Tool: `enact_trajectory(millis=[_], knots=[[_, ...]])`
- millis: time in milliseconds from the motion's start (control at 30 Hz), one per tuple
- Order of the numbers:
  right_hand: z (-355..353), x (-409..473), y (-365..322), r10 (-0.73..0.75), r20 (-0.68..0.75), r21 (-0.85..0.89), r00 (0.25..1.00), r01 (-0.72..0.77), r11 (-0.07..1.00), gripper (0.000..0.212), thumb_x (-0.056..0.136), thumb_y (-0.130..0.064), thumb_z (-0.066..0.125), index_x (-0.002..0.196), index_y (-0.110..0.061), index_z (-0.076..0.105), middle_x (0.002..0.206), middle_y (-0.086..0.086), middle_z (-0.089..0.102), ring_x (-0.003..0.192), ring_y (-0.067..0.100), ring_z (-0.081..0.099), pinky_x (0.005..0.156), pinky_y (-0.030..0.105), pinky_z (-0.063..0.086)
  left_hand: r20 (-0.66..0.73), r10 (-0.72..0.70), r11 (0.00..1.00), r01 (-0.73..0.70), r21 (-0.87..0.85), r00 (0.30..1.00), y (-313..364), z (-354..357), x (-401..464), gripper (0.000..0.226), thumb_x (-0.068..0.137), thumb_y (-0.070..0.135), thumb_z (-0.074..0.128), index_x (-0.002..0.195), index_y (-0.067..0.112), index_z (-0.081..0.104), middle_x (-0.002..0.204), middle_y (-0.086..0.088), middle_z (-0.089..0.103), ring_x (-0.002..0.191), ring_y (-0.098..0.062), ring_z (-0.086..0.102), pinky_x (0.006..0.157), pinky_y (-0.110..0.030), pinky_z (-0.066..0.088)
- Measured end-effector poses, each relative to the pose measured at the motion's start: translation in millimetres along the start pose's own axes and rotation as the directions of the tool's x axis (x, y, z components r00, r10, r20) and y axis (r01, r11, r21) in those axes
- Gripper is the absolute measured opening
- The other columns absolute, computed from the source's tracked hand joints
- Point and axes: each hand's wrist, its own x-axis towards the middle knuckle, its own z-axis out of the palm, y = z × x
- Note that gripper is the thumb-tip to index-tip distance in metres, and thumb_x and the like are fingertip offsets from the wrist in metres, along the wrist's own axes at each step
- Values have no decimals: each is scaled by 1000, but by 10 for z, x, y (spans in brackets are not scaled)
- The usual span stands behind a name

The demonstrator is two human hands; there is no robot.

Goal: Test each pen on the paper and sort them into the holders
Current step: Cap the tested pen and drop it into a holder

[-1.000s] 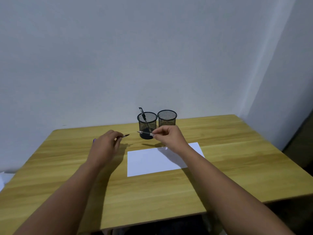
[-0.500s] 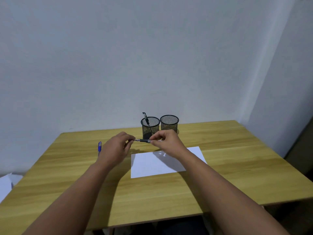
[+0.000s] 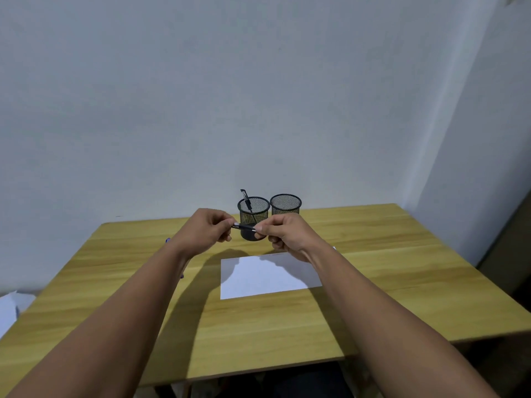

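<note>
My left hand and my right hand hold one black pen level between them, above the table and in front of the holders. Each hand pinches one end of it. Two black mesh holders stand side by side at the back of the table. The left holder has one black pen standing in it. The right holder shows no pen. A white sheet of paper lies flat under my right wrist. A blue pen lies mostly hidden behind my left forearm.
The wooden table meets a pale wall at the back and ends in a front edge near me. White paper lies off the table at the far left. A dark surface stands at the right edge.
My hands have come together: the left hand's piece and the right hand's pen were apart, then joined end to end. Both hands now hold the pen slightly higher.
</note>
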Motion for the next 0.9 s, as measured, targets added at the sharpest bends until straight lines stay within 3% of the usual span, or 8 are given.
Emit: enact_trajectory(millis=[100, 200, 333, 400, 467, 567, 733, 900], knots=[[-9, 34, -10, -24, -13, -19, 1000, 24, 1000, 9, 95, -1, 77, 88, -8, 78, 79, 10, 76, 56, 9, 45, 52, 20, 35, -3, 24, 999, -24, 25, 1000, 43, -45, 64, 19, 101, 13, 59, 91, 5, 74, 64, -5, 66, 63, -17, 61, 71, -34, 49], [-83, 63, -70, -65, 8, -255, 998, 65, 965, 9, 94, -7, 81, 93, -15, 80, 83, 5, 79, 60, 7, 60, 56, 20, 44, 15, 58, 996, -59, 63, 998, 81, -35, 81, 17, 100, 17, 61, 94, 11, 76, 70, -2, 71, 66, -12, 66, 72, -34, 52], [-76, 163, -308, -13, 154, -593, 988, 103, 799, 13, 90, 0, 81, 94, -12, 79, 78, 4, 75, 63, 6, 67, 57, 12, 47, -102, 122, 992, -123, -4, 987, 78, 73, 199, 16, 99, 22, 63, 111, 17, 73, 87, -9, 75, 78, -16, 74, 76, -41, 57], [-56, 310, -419, -46, 107, -682, 993, 107, 724, 15, 85, -3, 84, 83, -15, 76, 75, 4, 73, 68, 15, 67, 66, 22, 54, -193, 93, 989, -112, -93, 977, 27, 144, 284, 21, 100, 32, 62, 117, 23, 69, 91, -6, 74, 80, -14, 73, 81, -43, 58], [-79, 485, -509, -137, 4, -712, 991, 99, 695, 22, 80, -6, 86, 72, -20, 71, 71, 0, 71, 69, 18, 66, 74, 34, 56, -246, 27, 987, -65, -148, 969, -79, 217, 375, 32, 99, 45, 59, 125, 28, 65, 100, 1, 73, 88, -10, 70, 87, -44, 57], [-155, 716, -641, -259, -129, -690, 957, 101, 717, 29, 83, -7, 85, 69, -24, 65, 67, -7, 67, 63, 11, 64, 68, 25, 51, -250, -24, 996, 1, -93, 968, -310, 334, 507, 60, 91, 58, 64, 143, 31, 52, 119, 6, 66, 109, -12, 64, 89, -35, 53], [-160, 1011, -694, -382, -256, -664, 888, 125, 737, 27, 84, -10, 79, 76, -30, 62, 73, -7, 72, 86, 19, 78, 86, 32, 61, -225, -83, 996, 77, -37, 971, -572, 565, 694, 103, 72, 50, 87, 157, 29, 32, 148, -1, 50, 133, -16, 48, 100, -30, 41], [-25, 1240, -516, -344, -230, -720, 910, 79, 690, 18, 84, -15, 79, 94, -25, 69, 93, 4, 80, 92, 25, 77, 89, 37, 61, -217, -79, 996, 71, -47, 973, -652, 714, 882, 105, 65, 43, 94, 152, 27, 39, 141, 4, 59, 131, -10, 54, 106, -31, 45]])
